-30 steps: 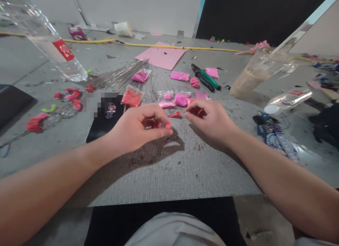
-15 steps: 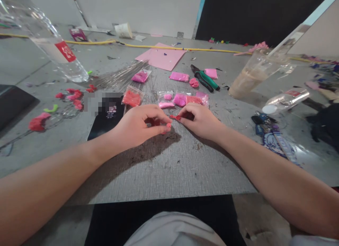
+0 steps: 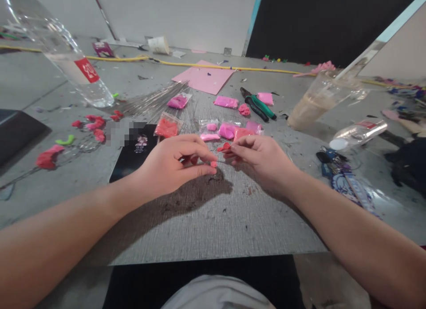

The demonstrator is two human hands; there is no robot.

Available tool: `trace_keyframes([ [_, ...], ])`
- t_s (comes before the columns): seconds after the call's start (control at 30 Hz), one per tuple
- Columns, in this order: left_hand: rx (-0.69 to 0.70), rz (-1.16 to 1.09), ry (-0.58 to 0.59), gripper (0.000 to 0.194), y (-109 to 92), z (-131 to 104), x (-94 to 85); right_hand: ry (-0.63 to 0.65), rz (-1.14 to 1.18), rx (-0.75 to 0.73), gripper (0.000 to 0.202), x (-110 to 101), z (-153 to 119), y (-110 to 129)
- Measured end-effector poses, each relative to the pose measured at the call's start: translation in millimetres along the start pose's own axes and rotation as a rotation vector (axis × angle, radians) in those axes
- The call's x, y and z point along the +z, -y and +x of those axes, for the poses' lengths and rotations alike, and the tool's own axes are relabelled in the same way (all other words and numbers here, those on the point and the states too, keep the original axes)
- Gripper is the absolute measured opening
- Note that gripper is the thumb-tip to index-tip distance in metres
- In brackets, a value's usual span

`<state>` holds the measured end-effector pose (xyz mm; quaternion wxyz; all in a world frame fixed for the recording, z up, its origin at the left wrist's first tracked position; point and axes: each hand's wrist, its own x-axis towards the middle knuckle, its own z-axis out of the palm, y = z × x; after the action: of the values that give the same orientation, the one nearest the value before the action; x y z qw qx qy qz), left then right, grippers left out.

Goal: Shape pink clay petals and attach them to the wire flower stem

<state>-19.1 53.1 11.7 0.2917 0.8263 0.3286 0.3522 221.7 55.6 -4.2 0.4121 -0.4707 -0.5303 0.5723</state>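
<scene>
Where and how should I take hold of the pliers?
Grip the handles from the near side, reaching down from above, likely with the right hand: the pliers lie flat, handles nearer, head pointing away. The pink lump and packet crowd their sides.

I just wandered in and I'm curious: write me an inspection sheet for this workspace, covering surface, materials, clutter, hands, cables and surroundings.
Surface: gray tabletop, dark specks and smudges near the front.
Materials: pink packets, a red-filled bag and thin metal wires.
Clutter: phone, green-handled pliers, a large bottle, a smaller bottle, and a cup of brownish drink.
Hands: left hand pinches a small pink piece; right hand pinches a red piece.
Cables: yellow cable crosses the back.
Surroundings: white panel and black panel behind.
</scene>
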Motion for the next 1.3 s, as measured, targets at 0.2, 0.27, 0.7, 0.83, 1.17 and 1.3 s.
trace_keyframes([
  [0.2, -0.011, -0.083, -0.041, 0.006, -4.9, -3.1, 2.4, -0.057, 0.196, 0.024, 0.016, 3.4, -1.7, 4.1],
  [0.27, 0.002, -0.088, -0.053, 0.006, -5.2, -3.5, 4.3, -0.029, 0.229, 0.027, 0.015, 6.4, -5.2, 6.5],
  [0.7, 0.096, 0.107, -0.069, 0.007, -9.7, -3.5, 6.3, 0.065, 0.314, 0.067, 0.015, 20.2, -15.2, 6.5],
  [0.83, -0.016, 0.085, -0.067, 0.003, -14.7, -5.4, 8.5, 0.074, 0.320, 0.066, 0.016, 20.9, -16.5, 6.6],
  [1.17, -0.151, 0.014, -0.108, 0.010, -22.6, -6.7, 15.8, 0.144, 0.283, 0.020, 0.015, 21.5, -18.0, 5.7],
  [1.3, -0.222, -0.088, -0.103, 0.010, -25.7, -7.7, 17.2, 0.147, 0.256, -0.007, 0.012, 21.7, -18.7, 3.9],
])
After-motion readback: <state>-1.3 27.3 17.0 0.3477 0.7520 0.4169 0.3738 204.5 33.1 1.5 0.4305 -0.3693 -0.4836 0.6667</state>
